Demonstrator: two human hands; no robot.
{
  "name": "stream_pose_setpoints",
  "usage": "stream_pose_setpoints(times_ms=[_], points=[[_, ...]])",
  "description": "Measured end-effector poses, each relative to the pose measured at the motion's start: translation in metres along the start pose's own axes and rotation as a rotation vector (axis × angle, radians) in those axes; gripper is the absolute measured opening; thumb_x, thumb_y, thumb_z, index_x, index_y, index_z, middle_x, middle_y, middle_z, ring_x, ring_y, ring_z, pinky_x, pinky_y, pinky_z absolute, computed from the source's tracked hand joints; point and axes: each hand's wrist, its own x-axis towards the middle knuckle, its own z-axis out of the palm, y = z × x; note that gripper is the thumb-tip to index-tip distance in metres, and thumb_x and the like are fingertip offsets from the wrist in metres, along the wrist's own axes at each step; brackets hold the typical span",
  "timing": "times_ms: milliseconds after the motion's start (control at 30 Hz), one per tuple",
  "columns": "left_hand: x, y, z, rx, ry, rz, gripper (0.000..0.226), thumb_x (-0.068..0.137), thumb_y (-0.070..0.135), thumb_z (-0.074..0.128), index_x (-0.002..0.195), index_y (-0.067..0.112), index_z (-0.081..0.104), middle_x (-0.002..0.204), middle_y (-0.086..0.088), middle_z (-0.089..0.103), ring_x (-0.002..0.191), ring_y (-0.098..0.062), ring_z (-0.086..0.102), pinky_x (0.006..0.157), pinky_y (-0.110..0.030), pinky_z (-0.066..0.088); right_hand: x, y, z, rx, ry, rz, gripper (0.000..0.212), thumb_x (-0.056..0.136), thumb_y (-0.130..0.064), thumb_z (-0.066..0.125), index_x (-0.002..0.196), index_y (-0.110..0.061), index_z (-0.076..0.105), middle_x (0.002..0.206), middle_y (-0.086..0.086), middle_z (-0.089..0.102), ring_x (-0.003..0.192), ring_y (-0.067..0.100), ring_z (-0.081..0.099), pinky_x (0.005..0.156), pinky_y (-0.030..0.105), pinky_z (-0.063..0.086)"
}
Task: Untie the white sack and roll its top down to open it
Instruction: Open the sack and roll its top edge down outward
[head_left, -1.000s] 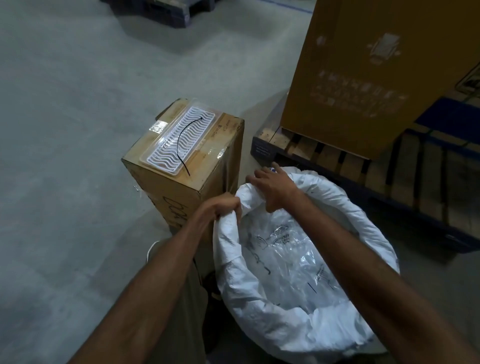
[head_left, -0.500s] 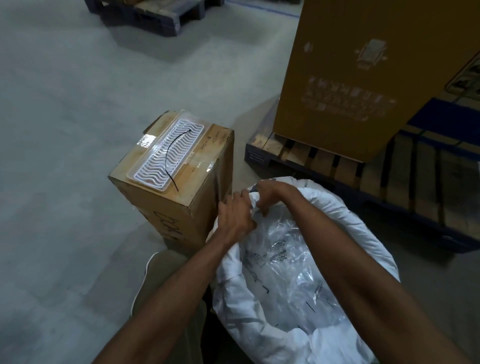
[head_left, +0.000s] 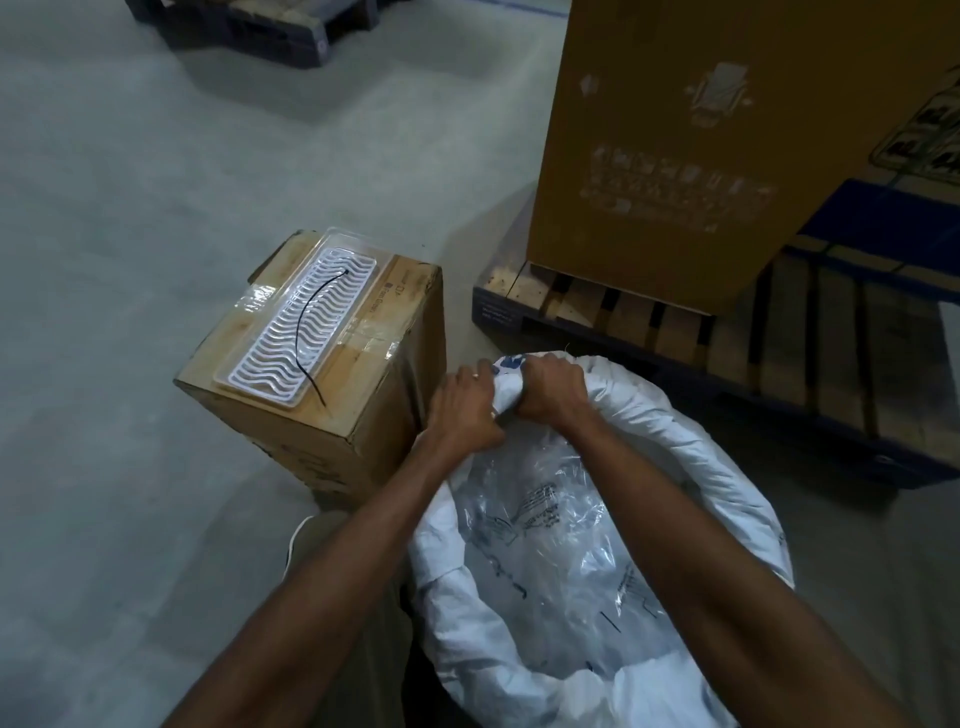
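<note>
Beside a cardboard box (head_left: 322, 379), a worker's left hand (head_left: 465, 410) & right hand (head_left: 550, 389), both fists clenched on the far rim of the white sack (head_left: 701, 467), bunch fabric, apparently to roll it down.

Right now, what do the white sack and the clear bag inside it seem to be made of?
The white sack: probably matte woven plastic cloth, holding thick rolled folds under both hands. The clear bag inside it: thin glossy plastic film, see-through, crinkled, with bright glare and dark print.
</note>
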Motion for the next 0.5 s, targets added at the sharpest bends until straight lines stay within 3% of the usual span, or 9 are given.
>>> stream_pose_setpoints(times_ms=[100, 167, 267, 333, 433, 500], points=[[0.007, 0.021, 0.007, 0.121, 0.074, 0.050, 0.078, 0.077, 0.028, 0.079, 0.144, 0.015, 0.041, 0.131, -0.012, 0.056, 0.114, -0.029, 0.056, 0.091, -0.038, 0.048, 0.016, 0.007, -0.018, 0.011, -0.360, 0.010, 0.050, 0.072, -0.034, 0.078, 0.120, -0.021, 0.069, 0.111, 0.003, 0.071, 0.100, 0.025, 0.066, 0.087, 0.038, 0.055], [0.017, 0.025, 0.010, 0.055, 0.019, -0.011, 0.058, 0.083, 0.031, 0.073, 0.137, 0.017, 0.054, 0.129, -0.010, 0.064, 0.114, -0.028, 0.061, 0.095, -0.038, 0.051, 0.022, 0.018, -0.020, 0.042, -0.445, 0.047, 0.053, 0.064, -0.026, 0.080, 0.116, -0.020, 0.070, 0.110, 0.004, 0.073, 0.096, 0.024, 0.067, 0.082, 0.034, 0.055], [0.030, 0.023, 0.007, -0.208, -0.113, -0.116, 0.050, 0.094, 0.033, 0.066, 0.137, 0.011, 0.058, 0.135, -0.013, 0.063, 0.122, -0.031, 0.060, 0.101, -0.036, 0.045, 0.005, 0.034, -0.007, -0.043, -0.140, -0.047, 0.072, 0.066, -0.044, 0.083, 0.132, -0.023, 0.061, 0.131, 0.007, 0.064, 0.119, 0.028, 0.059, 0.100, 0.044, 0.046], [0.037, 0.018, 0.000, -0.378, -0.199, -0.166, 0.046, 0.101, 0.015, 0.060, 0.143, -0.002, 0.052, 0.142, -0.021, 0.056, 0.126, -0.034, 0.054, 0.103, -0.033, 0.039, -0.016, 0.044, 0.009, -0.225, 0.061, -0.025, 0.098, 0.066, -0.062, 0.080, 0.148, -0.024, 0.043, 0.147, 0.009, 0.049, 0.134, 0.032, 0.046, 0.114, 0.056, 0.029], [0.046, 0.009, -0.009, -0.361, -0.389, -0.140, 0.045, 0.097, 0.009, 0.063, 0.140, -0.001, 0.052, 0.132, -0.018, 0.058, 0.110, -0.023, 0.054, 0.095, -0.029, 0.042, -0.030, 0.063, 0.032, -0.112, 0.107, 0.182, 0.104, 0.066, -0.055, 0.084, 0.150, -0.018, 0.037, 0.145, 0.011, 0.050, 0.129, 0.034, 0.051, 0.108, 0.053, 0.038], [0.045, 0.017, -0.008, -0.237, -0.298, -0.021, 0.062, 0.089, 0.025, 0.075, 0.142, 0.005, 0.049, 0.129, -0.015, 0.058, 0.118, -0.026, 0.056, 0.098, -0.031, 0.043, -0.027, 0.070, 0.033, 0.054, 0.071, 0.249, 0.086, 0.069, -0.050, 0.081, 0.140, -0.015, 0.049, 0.132, 0.011, 0.061, 0.118, 0.033, 0.060, 0.097, 0.044, 0.047]])
